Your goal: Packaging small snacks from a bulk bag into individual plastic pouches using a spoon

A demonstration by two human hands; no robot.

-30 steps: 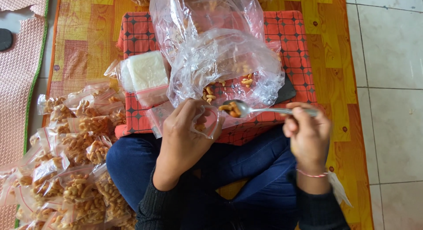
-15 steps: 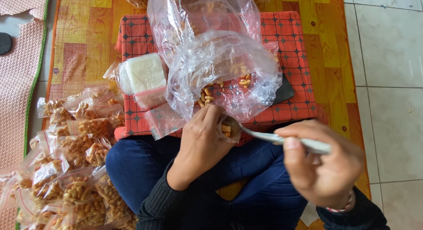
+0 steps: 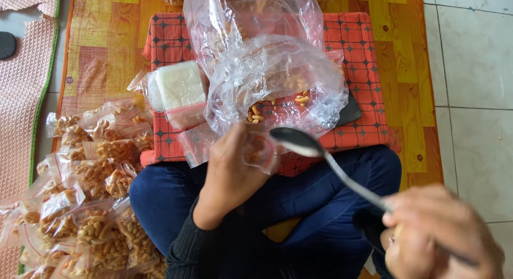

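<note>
Head view. A large clear plastic bag (image 3: 275,79), crumpled and open, lies on a red cushion (image 3: 355,41) patterned with dark squares; a few orange-brown curled snack pieces (image 3: 255,112) sit in its near folds. A second clear bag (image 3: 251,17) rises behind it at the far edge. Left of the large bag, on the cushion, a clear packet holding a white block (image 3: 179,85) rests tilted, with a flat stack of empty small zip bags (image 3: 195,143) just near of it. To the left, on the yellow and orange wood-pattern mat (image 3: 99,44), lies a heap of filled small bags (image 3: 91,193), each clear with a red zip line and packed with the same snack; they overlap too much to count, though well over a dozen show. A pink textured mat (image 3: 21,92) lies at the far left, grey floor tiles (image 3: 473,71) at the right.

The left hand (image 3: 232,169), in a dark sleeve, is raised over the blue-trousered lap with its back to the camera, fingers curled around one small clear bag (image 3: 262,151), holding it at the near edge of the cushion; a little snack shows inside. The right hand (image 3: 441,233), blurred at the near right corner, is closed on the handle end of one metal spoon (image 3: 320,159). The spoon slants up and left, its empty bowl just beside the small bag's mouth, apparently touching its rim.
</note>
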